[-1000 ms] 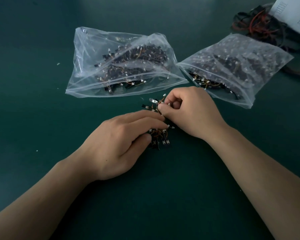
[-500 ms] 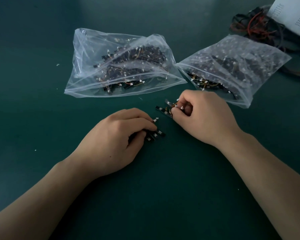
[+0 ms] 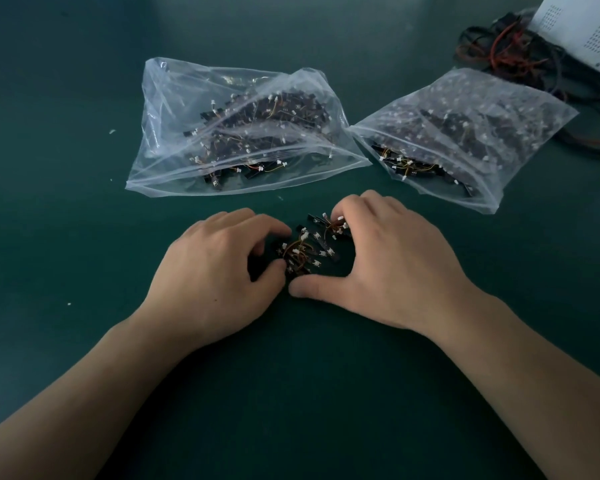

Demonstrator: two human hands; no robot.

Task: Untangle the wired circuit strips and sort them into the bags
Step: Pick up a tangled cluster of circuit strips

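Dark green tabletop (image 3: 84,341), head view: both hands on a small clump of wired circuit strips (image 3: 305,252) at centre frame.

The clump lies on the table between the hands, below two clear plastic bags. Black strips, white connectors and orange-brown wires are knotted together. Left hand (image 3: 215,271): fingers curled over the clump's left edge, thumb tip against its lower side, so the clump is pinched between them. Right hand (image 3: 388,265): fingers curled down onto the strips at the clump's upper right, gripping them; thumb stretched flat on the table under the clump, tip close to the left thumb. Left bag (image 3: 174,109), upper centre, and right bag (image 3: 520,109), upper right, each hold a heap of strips, mouths facing the hands. Far upper right corner: tangle of red and black cables (image 3: 510,53) beside a white perforated box (image 3: 582,29).
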